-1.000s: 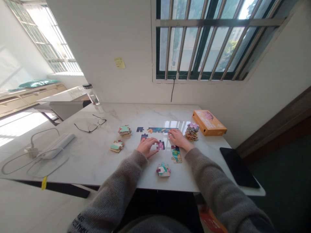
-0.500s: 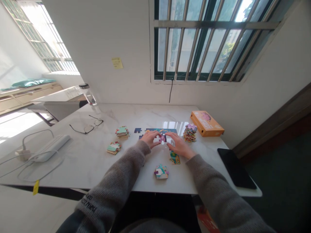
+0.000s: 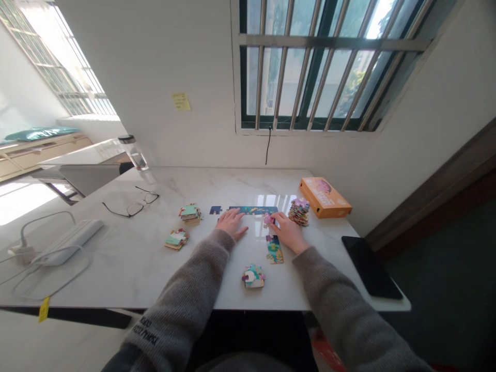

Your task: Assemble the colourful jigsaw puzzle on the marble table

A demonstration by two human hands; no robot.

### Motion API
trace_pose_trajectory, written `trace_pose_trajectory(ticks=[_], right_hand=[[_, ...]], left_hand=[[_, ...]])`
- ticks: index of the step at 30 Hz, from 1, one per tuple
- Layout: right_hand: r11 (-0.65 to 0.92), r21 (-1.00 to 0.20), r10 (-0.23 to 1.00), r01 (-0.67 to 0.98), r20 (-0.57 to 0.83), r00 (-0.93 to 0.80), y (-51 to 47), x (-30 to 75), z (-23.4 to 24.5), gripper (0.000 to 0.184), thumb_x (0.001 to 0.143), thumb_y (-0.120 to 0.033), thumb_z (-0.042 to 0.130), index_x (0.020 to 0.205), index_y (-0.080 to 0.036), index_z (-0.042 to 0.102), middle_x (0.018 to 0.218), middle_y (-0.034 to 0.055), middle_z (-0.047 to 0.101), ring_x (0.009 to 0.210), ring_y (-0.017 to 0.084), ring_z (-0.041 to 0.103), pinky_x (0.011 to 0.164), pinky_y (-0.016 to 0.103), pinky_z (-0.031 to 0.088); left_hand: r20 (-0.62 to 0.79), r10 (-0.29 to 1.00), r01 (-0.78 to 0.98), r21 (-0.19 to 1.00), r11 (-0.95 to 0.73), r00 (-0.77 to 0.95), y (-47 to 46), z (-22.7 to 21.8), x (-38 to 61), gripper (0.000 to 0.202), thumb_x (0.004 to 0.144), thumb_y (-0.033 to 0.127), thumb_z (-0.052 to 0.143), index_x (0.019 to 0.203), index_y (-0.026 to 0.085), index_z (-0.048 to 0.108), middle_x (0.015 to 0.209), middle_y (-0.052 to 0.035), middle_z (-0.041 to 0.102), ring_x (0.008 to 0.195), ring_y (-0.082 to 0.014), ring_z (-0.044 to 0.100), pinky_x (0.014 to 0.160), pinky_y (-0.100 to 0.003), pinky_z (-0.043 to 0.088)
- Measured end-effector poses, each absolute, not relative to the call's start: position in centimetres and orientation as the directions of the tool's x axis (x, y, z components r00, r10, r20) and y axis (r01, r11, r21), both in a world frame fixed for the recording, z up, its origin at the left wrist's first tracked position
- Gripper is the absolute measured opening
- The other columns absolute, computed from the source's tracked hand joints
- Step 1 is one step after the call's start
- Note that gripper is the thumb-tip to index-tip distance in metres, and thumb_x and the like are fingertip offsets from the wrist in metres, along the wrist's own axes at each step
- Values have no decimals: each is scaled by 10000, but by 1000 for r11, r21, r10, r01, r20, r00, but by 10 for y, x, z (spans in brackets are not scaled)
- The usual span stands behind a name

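While the right hand (image 3: 287,232) pinches a small pink-and-purple jigsaw piece (image 3: 268,221) between thumb and fingertips, the left hand (image 3: 231,223) lies open and palm down on a white marble table (image 3: 127,268), its fingers spread just below a long assembled strip of jigsaw pieces (image 3: 252,210). The pinched piece sits near the right end of that strip, just under its lower edge (the fingers hide much of it, so its outline cannot be read). A lone dark blue piece (image 3: 215,210) lies just beyond the strip's left end. Just right of the right hand rises a tall stack of jigsaw pieces (image 3: 299,212); a joined group of pieces (image 3: 274,250) lies just below that hand, and a small heap of pieces (image 3: 253,276) lies nearer the table's front edge. Two short stacks of pieces (image 3: 189,213) (image 3: 176,239) lie left of the left hand. Grey knit sleeves (image 3: 182,294) cover both forearms. Farther off lie an orange cardboard box (image 3: 324,197), wire-framed glasses (image 3: 134,206) and a black tablet (image 3: 370,267).
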State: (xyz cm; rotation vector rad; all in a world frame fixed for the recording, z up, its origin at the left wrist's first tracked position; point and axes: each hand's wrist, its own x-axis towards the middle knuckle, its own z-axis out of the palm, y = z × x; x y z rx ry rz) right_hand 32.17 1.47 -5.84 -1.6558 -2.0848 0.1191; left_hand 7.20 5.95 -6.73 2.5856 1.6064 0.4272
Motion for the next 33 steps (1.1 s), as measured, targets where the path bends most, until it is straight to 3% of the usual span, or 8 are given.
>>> trace_pose_trajectory(ticks=[3,8,18,27,33], right_hand=[[131,-262,968,956,241,-67,12,321,-56,216,996,-321,472,1170,-257,584,1239,42,626,897,196,685,724,269,474],[52,-178,981,983,194,-17,13,318,-51,244,1003,-310,419,1184,-266,576,1246,46,635,869,205,693,682,273,461],[37,-139,982,990,190,-10,17,320,-56,354,1002,-243,370,1269,-295,596,1437,48,545,954,216,698,750,316,529],[37,-110,985,993,170,-18,15,318,-56,410,994,-189,355,1320,-315,569,1446,56,542,891,193,713,754,316,549],[66,-85,991,994,122,-55,16,315,-47,342,1011,-150,297,1202,-260,559,1228,86,660,871,208,712,723,292,506]], left_hand=[[93,917,898,188,-399,388,63,-73,67,552,932,480,507,1427,237,475,1578,-84,370,1453,-287,329,1202,-504,243],[75,917,897,192,-399,392,63,-74,66,548,941,482,466,1436,246,467,1581,-67,371,1450,-275,341,1205,-495,248],[105,912,887,212,-411,397,64,-76,65,516,926,439,500,1411,265,489,1564,-75,399,1444,-269,354,1200,-490,253],[147,906,871,253,-421,396,66,-81,64,503,908,432,528,1378,254,527,1542,-96,429,1426,-302,380,1186,-525,265],[128,910,879,238,-413,393,65,-79,64,502,914,440,517,1383,259,514,1556,-81,412,1437,-276,365,1192,-505,258]])
